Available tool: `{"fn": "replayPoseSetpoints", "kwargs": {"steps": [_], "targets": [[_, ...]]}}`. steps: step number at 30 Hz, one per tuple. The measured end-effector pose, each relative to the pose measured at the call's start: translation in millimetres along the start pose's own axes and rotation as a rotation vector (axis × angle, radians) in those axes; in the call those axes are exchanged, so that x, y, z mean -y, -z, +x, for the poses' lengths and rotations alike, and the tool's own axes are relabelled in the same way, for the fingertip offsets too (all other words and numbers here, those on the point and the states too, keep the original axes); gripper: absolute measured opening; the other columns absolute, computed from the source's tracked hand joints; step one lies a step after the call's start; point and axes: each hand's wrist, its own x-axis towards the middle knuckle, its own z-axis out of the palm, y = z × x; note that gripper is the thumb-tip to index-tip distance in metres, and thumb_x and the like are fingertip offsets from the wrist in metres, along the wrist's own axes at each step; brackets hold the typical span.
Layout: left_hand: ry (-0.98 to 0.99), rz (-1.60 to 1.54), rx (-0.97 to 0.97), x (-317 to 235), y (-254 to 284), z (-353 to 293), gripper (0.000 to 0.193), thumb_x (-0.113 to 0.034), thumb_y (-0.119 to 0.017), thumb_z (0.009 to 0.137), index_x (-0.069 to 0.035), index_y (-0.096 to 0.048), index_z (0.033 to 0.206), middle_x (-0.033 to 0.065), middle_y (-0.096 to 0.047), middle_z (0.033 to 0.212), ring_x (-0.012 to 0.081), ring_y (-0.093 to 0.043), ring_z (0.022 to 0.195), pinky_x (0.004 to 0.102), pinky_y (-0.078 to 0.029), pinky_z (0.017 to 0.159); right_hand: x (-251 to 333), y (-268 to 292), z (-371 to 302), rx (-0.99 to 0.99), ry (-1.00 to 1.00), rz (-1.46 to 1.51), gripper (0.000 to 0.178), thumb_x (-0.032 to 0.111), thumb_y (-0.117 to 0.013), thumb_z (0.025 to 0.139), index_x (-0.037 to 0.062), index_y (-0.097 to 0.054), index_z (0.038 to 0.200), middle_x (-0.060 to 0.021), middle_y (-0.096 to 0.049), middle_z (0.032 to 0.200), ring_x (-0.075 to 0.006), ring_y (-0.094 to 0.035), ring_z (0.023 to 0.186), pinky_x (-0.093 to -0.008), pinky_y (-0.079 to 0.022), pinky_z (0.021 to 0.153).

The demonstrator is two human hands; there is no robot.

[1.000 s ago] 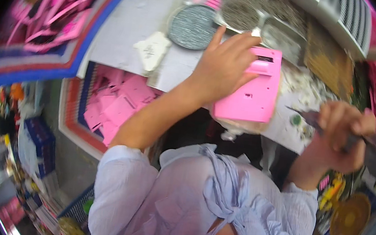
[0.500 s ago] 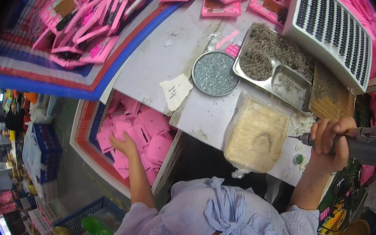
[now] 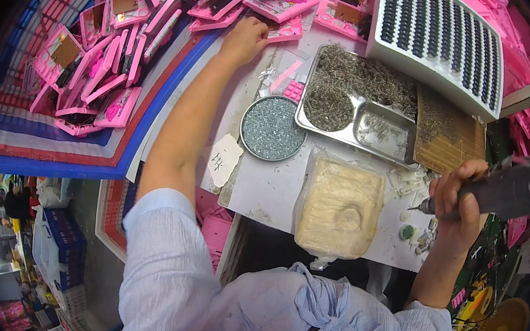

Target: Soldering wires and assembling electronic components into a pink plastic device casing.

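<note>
My left arm is stretched to the far side of the bench. There my left hand [image 3: 245, 40] has its fingers bent over the near edge of a pink plastic case [image 3: 287, 31] in the pile; the fingertips are partly hidden. In my right hand [image 3: 459, 194] is a dark electric screwdriver [image 3: 507, 188], its thin bit pointing left above the bench. Left of the bit lies a cream-coloured block wrapped in clear plastic [image 3: 342, 204]. A round dish of small silvery parts [image 3: 274, 128] stands beyond it, beside a metal tray [image 3: 354, 136] of small springs.
A blue, white and red basket [image 3: 49, 164] heaped with pink cases fills the far left. White racks of black parts [image 3: 442, 42] stand at the far right, near a brown perforated board [image 3: 449, 131]. Flat pink panels [image 3: 215, 228] lie in a lower basket. A handwritten card [image 3: 223, 159] lies on the bench.
My left hand has left the pink panels in the lower basket and moved up to the pile of pink cases. The screwdriver has stayed in my right hand, tilted slightly.
</note>
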Motion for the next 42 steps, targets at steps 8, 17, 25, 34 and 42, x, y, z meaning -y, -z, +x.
{"fn": "replayPoseSetpoints", "kwargs": {"steps": [8, 17, 25, 34, 42], "targets": [[0.084, -0.027, 0.258, 5, 25, 14, 0.024, -0.024, -0.074, 0.090, -0.006, -0.069, 0.106, 0.0092, -0.069, 0.104, 0.0231, -0.063, 0.101, 0.0382, -0.053, 0.087, 10, 3, 6, -0.039, -0.018, -0.089, 0.047, 0.031, -0.068, 0.093, 0.0003, -0.051, 0.124, -0.0006, -0.048, 0.068, -0.0106, -0.047, 0.058, -0.0305, -0.045, 0.067], [0.274, -0.900, 0.406, -17, 129, -42, 0.026, -0.024, -0.073, 0.093, -0.007, -0.068, 0.113, -0.0024, -0.065, 0.097, 0.0086, -0.061, 0.089, 0.0291, -0.054, 0.080, 13, -9, -8, -0.453, 0.670, -0.730, 0.057, 0.019, -0.070, 0.091, -0.0032, -0.048, 0.138, -0.0143, -0.064, 0.095, -0.0232, -0.059, 0.091, -0.0389, -0.048, 0.088], [0.132, -1.023, 0.239, -76, 172, -170, 0.020, -0.018, -0.073, 0.093, -0.001, -0.066, 0.104, 0.0005, -0.064, 0.094, 0.0102, -0.059, 0.086, 0.0276, -0.049, 0.077, -59, -43, -78, 0.297, -0.546, 0.226, 0.037, 0.025, -0.050, 0.108, -0.0041, -0.060, 0.128, -0.0154, -0.069, 0.102, -0.0189, -0.068, 0.087, -0.0303, -0.056, 0.077], [-0.386, -0.485, 0.043, -233, 114, -263, 0.026, 0.001, -0.074, 0.074, -0.003, -0.065, 0.098, 0.0100, -0.064, 0.096, 0.0320, -0.059, 0.089, 0.0416, -0.050, 0.078, -106, -77, -36, 0.001, -0.730, 0.909, 0.064, 0.055, -0.041, 0.107, -0.0006, -0.056, 0.134, -0.0140, -0.069, 0.118, -0.0229, -0.068, 0.112, -0.0414, -0.054, 0.102], [-0.450, -0.549, 0.160, -263, 34, -288, 0.023, -0.002, -0.070, 0.076, -0.005, -0.065, 0.098, 0.0077, -0.063, 0.095, 0.0271, -0.061, 0.090, 0.0387, -0.051, 0.078, -93, -15, -79, -0.097, -0.559, -0.506, 0.042, 0.034, -0.064, 0.101, 0.0013, -0.061, 0.127, -0.0057, -0.068, 0.090, -0.0124, -0.061, 0.079, -0.0300, -0.049, 0.069]]}}
